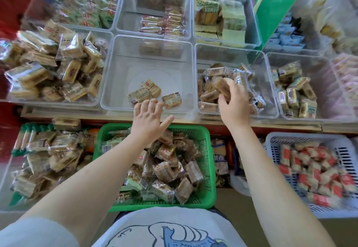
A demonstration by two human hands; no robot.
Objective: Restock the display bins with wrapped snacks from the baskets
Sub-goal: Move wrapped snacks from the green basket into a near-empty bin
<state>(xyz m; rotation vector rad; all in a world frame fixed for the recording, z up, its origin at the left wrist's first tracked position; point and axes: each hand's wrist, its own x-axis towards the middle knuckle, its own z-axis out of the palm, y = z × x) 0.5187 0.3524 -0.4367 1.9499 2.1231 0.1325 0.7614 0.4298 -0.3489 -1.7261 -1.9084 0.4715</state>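
Observation:
A green basket point(208, 150) full of clear-wrapped brown snacks sits in front of me, below the shelf. My left hand point(148, 119) is spread with straight fingers at the front rim of a nearly empty clear bin point(116, 72) that holds three wrapped snacks point(171, 100). My right hand point(235, 101) reaches into the clear bin point(271, 99) to the right and grips a brown wrapped snack point(221, 87) above the pile there.
More clear bins with snacks fill the shelf: a heaped one point(52, 66) at left, one point(296, 92) at right, several behind. A white basket point(317, 171) of red-and-white snacks stands at lower right. A clear tub point(42, 161) of snacks is at lower left.

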